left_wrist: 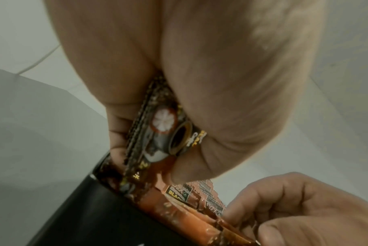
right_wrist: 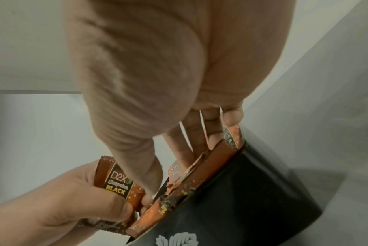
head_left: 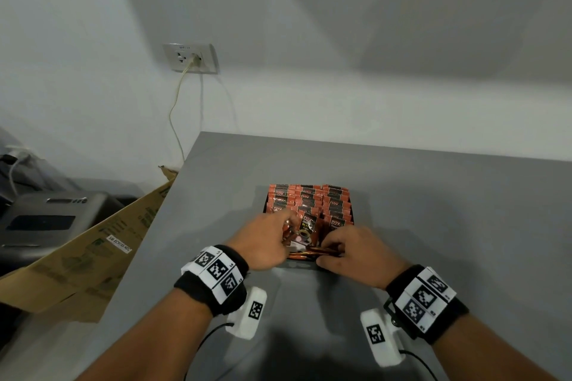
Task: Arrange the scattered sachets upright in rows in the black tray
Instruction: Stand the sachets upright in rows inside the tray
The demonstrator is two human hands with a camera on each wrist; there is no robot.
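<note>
The black tray (head_left: 309, 265) sits mid-table, filled with rows of upright orange-brown sachets (head_left: 309, 199). My left hand (head_left: 289, 232) pinches one sachet (head_left: 307, 229) between thumb and fingers, tilted over the tray's near left corner; its cup picture (left_wrist: 164, 129) and "D2X BLACK" label (right_wrist: 118, 184) show. My right hand (head_left: 328, 252) grips the front-row sachets (head_left: 314, 252) lying against the near wall, with its fingers (right_wrist: 180, 149) pushed down between them. The tray's black wall (right_wrist: 242, 199) carries a white leaf logo.
The grey table (head_left: 433, 210) stretches around the tray; its left edge runs beside a cardboard sheet (head_left: 93, 257) and a grey machine (head_left: 46, 219). A wall socket (head_left: 190, 58) with a cable hangs behind.
</note>
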